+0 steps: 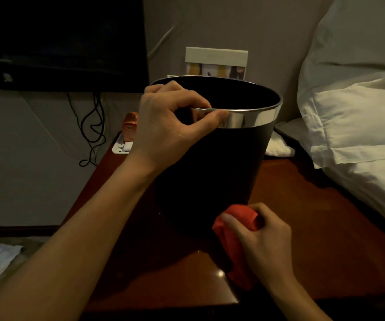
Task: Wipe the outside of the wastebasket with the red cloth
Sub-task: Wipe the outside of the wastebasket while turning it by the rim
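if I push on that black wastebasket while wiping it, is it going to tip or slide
Probably tips easily: the wastebasket is tall and narrows toward its base. The glossy wooden table looks slick, so sliding is likely. The left hand pinching the rim should steady it.

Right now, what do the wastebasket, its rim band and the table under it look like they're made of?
Wastebasket: matte black wall with no glare, maybe plastic or a leather-like covering; the look leaves it open.
Rim band: bright and mirror-like, probably polished metal.
Table: reddish brown with glossy highlights, likely varnished wood.
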Demonstrator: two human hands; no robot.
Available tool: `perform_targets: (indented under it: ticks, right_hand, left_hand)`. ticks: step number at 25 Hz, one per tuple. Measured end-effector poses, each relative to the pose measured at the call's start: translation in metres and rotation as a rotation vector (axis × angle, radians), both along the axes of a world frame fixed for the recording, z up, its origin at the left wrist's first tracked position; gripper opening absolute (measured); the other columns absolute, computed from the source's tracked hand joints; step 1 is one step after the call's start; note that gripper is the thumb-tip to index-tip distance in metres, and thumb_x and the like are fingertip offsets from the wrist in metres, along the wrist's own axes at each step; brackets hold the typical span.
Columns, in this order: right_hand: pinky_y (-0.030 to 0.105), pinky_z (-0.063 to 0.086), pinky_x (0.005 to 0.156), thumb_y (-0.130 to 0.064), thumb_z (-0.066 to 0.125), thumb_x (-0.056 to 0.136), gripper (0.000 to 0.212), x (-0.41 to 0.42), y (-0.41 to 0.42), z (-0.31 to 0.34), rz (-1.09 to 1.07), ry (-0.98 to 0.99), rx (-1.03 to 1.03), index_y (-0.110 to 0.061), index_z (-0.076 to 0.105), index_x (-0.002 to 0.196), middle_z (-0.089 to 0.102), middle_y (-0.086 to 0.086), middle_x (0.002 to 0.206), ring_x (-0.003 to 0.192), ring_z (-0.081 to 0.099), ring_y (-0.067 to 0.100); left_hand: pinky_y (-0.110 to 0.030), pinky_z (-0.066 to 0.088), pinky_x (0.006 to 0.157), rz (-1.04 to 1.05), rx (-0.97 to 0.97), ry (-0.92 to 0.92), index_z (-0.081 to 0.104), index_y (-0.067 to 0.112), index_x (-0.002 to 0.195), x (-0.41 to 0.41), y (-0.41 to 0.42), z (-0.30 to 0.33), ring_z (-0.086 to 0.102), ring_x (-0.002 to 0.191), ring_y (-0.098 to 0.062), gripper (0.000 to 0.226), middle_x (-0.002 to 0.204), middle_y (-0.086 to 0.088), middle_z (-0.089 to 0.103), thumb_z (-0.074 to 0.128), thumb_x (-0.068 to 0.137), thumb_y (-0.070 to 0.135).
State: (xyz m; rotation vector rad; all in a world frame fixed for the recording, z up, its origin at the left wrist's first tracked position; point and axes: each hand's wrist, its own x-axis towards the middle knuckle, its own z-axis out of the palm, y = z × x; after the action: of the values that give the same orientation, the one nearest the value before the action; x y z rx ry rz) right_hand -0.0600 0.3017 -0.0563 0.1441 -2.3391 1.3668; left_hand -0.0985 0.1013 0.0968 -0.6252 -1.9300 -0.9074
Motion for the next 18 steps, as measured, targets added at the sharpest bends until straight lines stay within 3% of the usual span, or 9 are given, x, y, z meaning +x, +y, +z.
perform_targets:
  ticks: [3, 7, 9, 11, 14, 17, 18]
  right_hand:
    - [0.013, 0.048, 0.062, -0.045, 0.085, 0.07, 0.031, -0.006, 0.004, 0.016, -0.031, 0.077, -0.068, -0.031, 0.065, 0.088, 0.064, -0.016, 0.082, 0.079, 0.062, -0.002]
    - [0.027, 0.055, 0.06, -0.044, 0.089, 0.064, 0.036, -0.005, 0.003, -0.006, 0.035, -0.066, -0.01, -0.031, 0.061, 0.083, 0.064, -0.01, 0.078, 0.073, 0.063, 0.001]
    - [0.025, 0.056, 0.061, -0.044, 0.09, 0.063, 0.037, -0.005, 0.005, -0.011, 0.043, -0.098, 0.058, -0.033, 0.06, 0.082, 0.064, -0.01, 0.078, 0.074, 0.062, -0.001]
    - [0.02, 0.052, 0.056, -0.04, 0.091, 0.066, 0.035, -0.009, 0.011, 0.003, -0.018, -0.001, -0.007, -0.031, 0.061, 0.081, 0.065, -0.008, 0.076, 0.069, 0.064, 0.002]
    - [0.024, 0.054, 0.051, -0.034, 0.088, 0.071, 0.032, -0.015, 0.017, 0.024, 0.021, 0.085, -0.201, -0.022, 0.061, 0.085, 0.065, -0.003, 0.079, 0.06, 0.067, 0.007]
    - [0.036, 0.052, 0.055, -0.046, 0.085, 0.07, 0.032, -0.013, 0.013, 0.004, 0.038, -0.017, -0.087, -0.027, 0.061, 0.08, 0.064, -0.004, 0.074, 0.064, 0.063, 0.011]
    - [0.033, 0.051, 0.056, -0.048, 0.084, 0.07, 0.03, -0.01, 0.012, -0.004, 0.061, -0.062, -0.043, -0.029, 0.063, 0.08, 0.064, -0.006, 0.074, 0.068, 0.062, 0.009]
  left_hand:
    - [-0.044, 0.043, 0.09, -0.012, 0.002, -0.009, 0.067, 0.027, 0.081, -0.001, -0.001, 0.001, 0.06, 0.08, -0.008, 0.017, 0.078, 0.009, 0.064, 0.068, 0.083, 0.043]
    - [-0.045, 0.045, 0.087, -0.021, 0.016, -0.029, 0.068, 0.024, 0.08, -0.003, -0.003, 0.001, 0.06, 0.079, -0.01, 0.015, 0.078, 0.004, 0.065, 0.072, 0.083, 0.039]
    - [-0.041, 0.046, 0.086, -0.028, 0.02, -0.058, 0.067, 0.024, 0.08, -0.004, -0.005, 0.001, 0.06, 0.08, -0.011, 0.013, 0.079, 0.002, 0.066, 0.073, 0.083, 0.036]
    - [-0.034, 0.046, 0.083, -0.058, 0.03, -0.08, 0.067, 0.026, 0.079, -0.004, -0.008, 0.001, 0.059, 0.079, -0.011, 0.012, 0.078, 0.002, 0.065, 0.072, 0.084, 0.035]
    - [-0.035, 0.047, 0.073, -0.132, 0.066, -0.087, 0.066, 0.027, 0.078, -0.007, -0.013, 0.004, 0.059, 0.076, -0.015, 0.012, 0.078, 0.001, 0.064, 0.069, 0.086, 0.035]
    - [-0.036, 0.047, 0.07, -0.164, 0.07, -0.087, 0.066, 0.028, 0.078, -0.008, -0.014, 0.004, 0.06, 0.076, -0.017, 0.012, 0.079, -0.003, 0.065, 0.068, 0.087, 0.035]
    - [-0.035, 0.047, 0.07, -0.166, 0.063, -0.087, 0.066, 0.028, 0.078, -0.008, -0.014, 0.004, 0.06, 0.077, -0.017, 0.011, 0.08, -0.003, 0.065, 0.068, 0.087, 0.035]
